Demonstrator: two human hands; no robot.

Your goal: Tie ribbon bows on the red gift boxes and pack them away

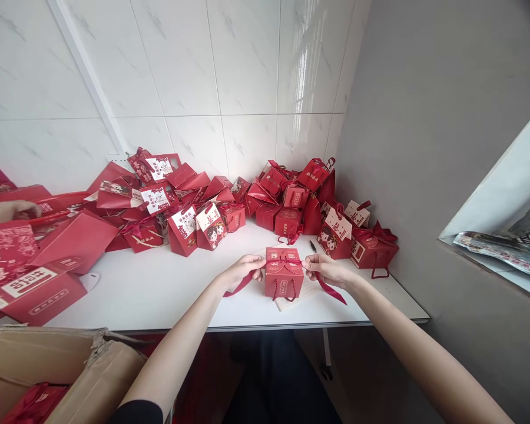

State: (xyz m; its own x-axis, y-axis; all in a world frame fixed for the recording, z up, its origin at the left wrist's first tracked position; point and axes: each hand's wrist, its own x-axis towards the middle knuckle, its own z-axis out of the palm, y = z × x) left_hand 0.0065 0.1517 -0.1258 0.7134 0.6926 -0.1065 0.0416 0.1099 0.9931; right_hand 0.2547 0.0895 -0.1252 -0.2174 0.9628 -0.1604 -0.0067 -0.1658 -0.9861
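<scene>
A small red box (282, 284) with gold print and rope handles stands upright near the table's front edge. Across its top runs a dark red ribbon (334, 291), crossed at the middle, its tails hanging out on both sides. On the box's left, my left hand (246, 270) pinches one side of the ribbon. My right hand (324, 269) pinches the other side at the box's right. Under the box lies a pale flat sheet (291, 302), partly covered.
Piles of red boxes (269, 215) line the white table (194, 294) along the tiled wall. A black pen (312, 245) lies behind my right hand. Another person's hand (15, 210) is among boxes at far left. An open cardboard carton (110, 377) stands at lower left.
</scene>
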